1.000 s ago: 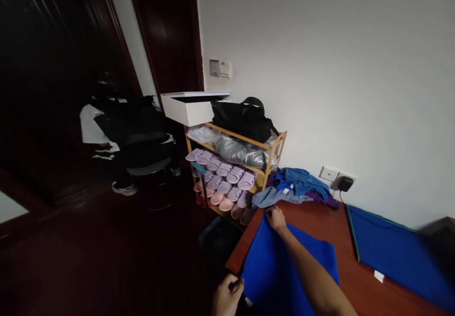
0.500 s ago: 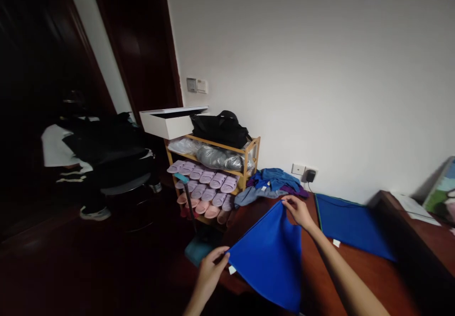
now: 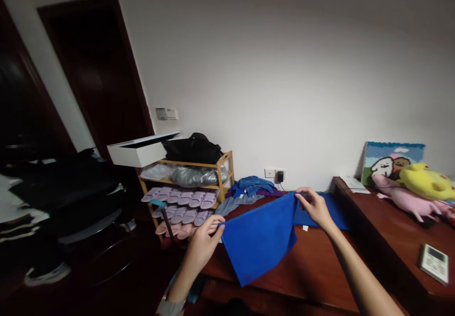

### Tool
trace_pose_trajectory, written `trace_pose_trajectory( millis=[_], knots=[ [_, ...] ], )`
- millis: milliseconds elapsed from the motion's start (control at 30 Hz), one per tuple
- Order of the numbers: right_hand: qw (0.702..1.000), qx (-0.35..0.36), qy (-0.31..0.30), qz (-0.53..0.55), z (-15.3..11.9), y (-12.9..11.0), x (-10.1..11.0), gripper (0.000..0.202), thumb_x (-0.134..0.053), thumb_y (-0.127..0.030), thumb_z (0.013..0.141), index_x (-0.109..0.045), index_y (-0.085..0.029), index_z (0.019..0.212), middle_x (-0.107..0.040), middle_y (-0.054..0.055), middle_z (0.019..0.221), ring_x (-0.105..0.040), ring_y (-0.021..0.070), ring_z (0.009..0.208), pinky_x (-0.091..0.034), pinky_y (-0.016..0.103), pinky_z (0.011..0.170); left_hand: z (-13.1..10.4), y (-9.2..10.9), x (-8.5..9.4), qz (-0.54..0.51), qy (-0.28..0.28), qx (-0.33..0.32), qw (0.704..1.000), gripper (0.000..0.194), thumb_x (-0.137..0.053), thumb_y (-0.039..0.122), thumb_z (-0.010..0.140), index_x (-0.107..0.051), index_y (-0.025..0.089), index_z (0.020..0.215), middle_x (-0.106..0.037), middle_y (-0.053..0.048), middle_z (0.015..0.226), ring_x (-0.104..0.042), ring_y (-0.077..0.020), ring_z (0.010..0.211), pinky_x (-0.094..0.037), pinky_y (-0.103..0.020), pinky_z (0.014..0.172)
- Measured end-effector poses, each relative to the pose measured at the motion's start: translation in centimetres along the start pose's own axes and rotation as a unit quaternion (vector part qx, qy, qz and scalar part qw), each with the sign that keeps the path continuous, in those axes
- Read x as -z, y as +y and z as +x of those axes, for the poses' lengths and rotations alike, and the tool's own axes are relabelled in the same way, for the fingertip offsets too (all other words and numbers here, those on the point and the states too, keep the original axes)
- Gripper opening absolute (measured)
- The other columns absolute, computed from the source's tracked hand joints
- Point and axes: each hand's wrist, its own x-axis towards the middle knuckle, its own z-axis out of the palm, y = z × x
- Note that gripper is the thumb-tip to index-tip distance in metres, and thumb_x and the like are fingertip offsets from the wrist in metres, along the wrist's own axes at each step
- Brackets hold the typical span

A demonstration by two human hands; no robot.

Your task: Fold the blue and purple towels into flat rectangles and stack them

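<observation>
Between my hands hangs a blue cloth (image 3: 261, 237), its top edge stretched and its lower part loose above the reddish-brown table (image 3: 313, 264). My left hand (image 3: 205, 240) pinches the upper left corner. The upper right corner is pinched in my right hand (image 3: 314, 207). Behind the right hand a second blue cloth (image 3: 329, 211) with a white tag lies flat, partly covered from view. A crumpled heap of blue, grey and purple cloths (image 3: 254, 186) rests at the back of the table by the wall.
Left of the table stands a wooden rack (image 3: 227, 169) of slippers (image 3: 179, 197), with a black bag (image 3: 194, 149) and white box (image 3: 137, 152) on top. A raised surface at right bears plush toys (image 3: 424, 181) and a calculator-like device (image 3: 434, 263). A seated person (image 3: 60, 207) is at far left.
The view has swung right, bringing the plush toys and the device into sight. The cloth has turned and now hangs with its top edge more level, both hands still gripping its corners.
</observation>
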Motion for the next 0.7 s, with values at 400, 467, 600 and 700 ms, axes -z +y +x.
trace_pose_trajectory(
  millis=[400,467,600,700],
  knots=[
    [0.990,0.090,-0.019,-0.111,-3.4,-2.7,4.7,0.031,-0.048,-0.041,0.098,-0.075,-0.026,0.101,-0.069,0.008,0.107,-0.068,0.0216,0.096,-0.058,0.035,0.084,0.8,4.8,-1.5,0.098,-0.082,-0.108,0.986,0.026,-0.048,0.030,0.088,-0.070,0.026,0.074,-0.072,-0.004,0.089,-0.067,-0.0218,0.086,-0.054,-0.034,0.083],
    [0.985,0.095,-0.016,-0.141,-3.9,-2.7,5.0,0.031,-0.048,-0.040,0.097,-0.076,-0.027,0.103,-0.070,0.008,0.108,-0.067,0.0233,0.103,-0.057,0.037,0.091,1.0,4.8,-1.7,0.117,-0.057,-0.117,0.985,0.027,-0.049,0.030,0.088,-0.072,0.027,0.074,-0.073,-0.004,0.089,-0.067,-0.0224,0.089,-0.053,-0.035,0.086],
    [0.978,0.109,-0.014,-0.178,-5.0,-2.6,5.6,0.031,-0.047,-0.039,0.098,-0.075,-0.027,0.106,-0.071,0.008,0.113,-0.068,0.0238,0.106,-0.057,0.038,0.096,1.4,5.2,-1.8,0.154,-0.023,-0.142,0.977,0.027,-0.050,0.028,0.086,-0.074,0.028,0.074,-0.075,-0.003,0.087,-0.066,-0.0230,0.090,-0.052,-0.037,0.090],
    [0.968,0.117,-0.016,-0.223,-6.2,-2.5,5.7,0.033,-0.045,-0.034,0.098,-0.072,-0.028,0.118,-0.069,0.008,0.124,-0.067,0.0232,0.114,-0.056,0.039,0.100,1.5,5.5,-1.8,0.158,-0.011,-0.151,0.976,0.027,-0.051,0.027,0.086,-0.076,0.028,0.077,-0.076,-0.003,0.088,-0.066,-0.0229,0.091,-0.052,-0.037,0.090]
  ],
)
